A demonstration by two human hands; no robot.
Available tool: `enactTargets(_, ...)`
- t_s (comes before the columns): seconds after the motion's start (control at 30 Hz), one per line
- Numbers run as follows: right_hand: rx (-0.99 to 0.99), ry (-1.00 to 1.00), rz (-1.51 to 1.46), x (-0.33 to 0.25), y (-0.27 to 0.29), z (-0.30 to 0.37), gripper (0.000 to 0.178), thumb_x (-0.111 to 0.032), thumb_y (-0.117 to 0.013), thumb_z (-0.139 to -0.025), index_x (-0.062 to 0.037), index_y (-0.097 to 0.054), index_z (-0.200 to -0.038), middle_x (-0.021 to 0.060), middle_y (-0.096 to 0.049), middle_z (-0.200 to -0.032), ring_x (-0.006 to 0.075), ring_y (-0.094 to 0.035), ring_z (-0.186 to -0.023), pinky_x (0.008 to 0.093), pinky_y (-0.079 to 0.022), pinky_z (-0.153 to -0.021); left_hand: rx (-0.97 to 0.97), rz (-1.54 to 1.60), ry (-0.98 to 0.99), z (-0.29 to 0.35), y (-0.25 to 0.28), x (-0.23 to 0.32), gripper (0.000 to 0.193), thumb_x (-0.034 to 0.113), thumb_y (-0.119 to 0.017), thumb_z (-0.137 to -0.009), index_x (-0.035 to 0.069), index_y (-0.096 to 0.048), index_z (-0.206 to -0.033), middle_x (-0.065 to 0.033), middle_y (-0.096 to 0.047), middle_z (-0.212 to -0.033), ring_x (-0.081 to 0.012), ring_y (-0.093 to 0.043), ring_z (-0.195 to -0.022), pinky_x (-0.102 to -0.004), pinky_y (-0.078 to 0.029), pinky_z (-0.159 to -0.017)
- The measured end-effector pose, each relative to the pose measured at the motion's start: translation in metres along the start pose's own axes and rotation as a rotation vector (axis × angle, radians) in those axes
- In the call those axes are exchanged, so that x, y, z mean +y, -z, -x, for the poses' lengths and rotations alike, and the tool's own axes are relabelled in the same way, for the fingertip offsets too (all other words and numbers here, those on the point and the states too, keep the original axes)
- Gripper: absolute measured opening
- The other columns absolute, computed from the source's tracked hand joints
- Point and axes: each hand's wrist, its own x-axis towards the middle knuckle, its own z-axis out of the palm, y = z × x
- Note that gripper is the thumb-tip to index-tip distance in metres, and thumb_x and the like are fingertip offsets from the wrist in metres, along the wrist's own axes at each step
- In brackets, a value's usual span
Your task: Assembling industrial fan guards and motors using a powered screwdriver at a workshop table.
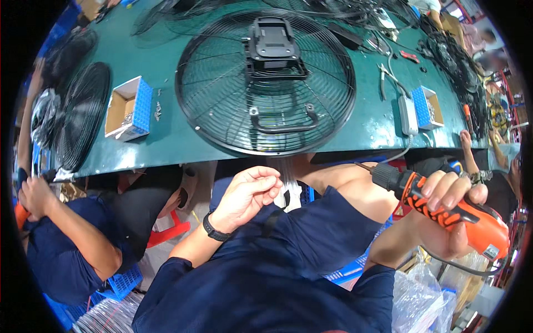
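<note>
My right hand (442, 190) is wrapped round an orange and black electric screwdriver (441, 206), its bit pointing left at the front edge of the table. My left hand (248, 198) is held above my lap, just short of that edge, with thumb and fingertips pinched together. Whatever may be between them is too small to make out. Before me a round black wire fan grille (222, 89) lies flat on the table. It carries a black box-like mount (273, 41) near its far side and a curved black handle (285, 130) near its front.
On the green table (161, 144), open boxes of small hardware stand left (129, 108) and right (427, 108). Pliers (382, 82) and a white power adapter (408, 115) with its cable lie to the right. At left a co-worker's hand (36, 197) grips an orange tool.
</note>
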Motion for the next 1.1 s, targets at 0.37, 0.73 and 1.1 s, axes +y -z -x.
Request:
enactTargets(0.37,0.089,-0.085,-0.010,-0.041,0.032,-0.013,0.045,-0.017,-0.062,-0.067,0.0011,-0.037,-0.099,0.0061,-0.045,-0.073,0.0124,-0.045,-0.057,0.0261,-0.039,-0.061,-0.011,0.020,0.089,-0.022,0.002,-0.012,0.012,0.005,-0.059,-0.087,0.000,-0.061,-0.098,-0.0100,-0.065,-0.086,-0.0134,-0.061,-0.070,-0.0226,-0.047,-0.058)
enactTargets(0.73,0.056,-0.031,-0.128,0.014,-0.038,0.009,0.039,-0.010,-0.071,-0.067,-0.0028,-0.040,-0.090,0.0053,-0.056,-0.066,0.0143,-0.058,-0.055,0.0257,-0.053,-0.053,-0.289,0.247,0.146,-0.026,-0.012,-0.014,0.013,0.013,-0.054,-0.093,0.003,-0.060,-0.099,-0.0057,-0.062,-0.089,-0.0100,-0.054,-0.072,-0.0194,-0.044,-0.060)
enactTargets(1.1,0.111,-0.004,0.009,0.046,-0.072,0.029,0.044,-0.011,-0.070,-0.073,-0.0024,-0.039,-0.103,0.0113,-0.057,-0.072,0.0237,-0.062,-0.056,0.0379,-0.057,-0.051,-0.359,0.360,0.266,-0.023,-0.006,-0.001,0.016,0.015,-0.053,-0.093,0.002,-0.060,-0.100,-0.0046,-0.059,-0.086,-0.0093,-0.047,-0.068,-0.0195,-0.039,-0.056)
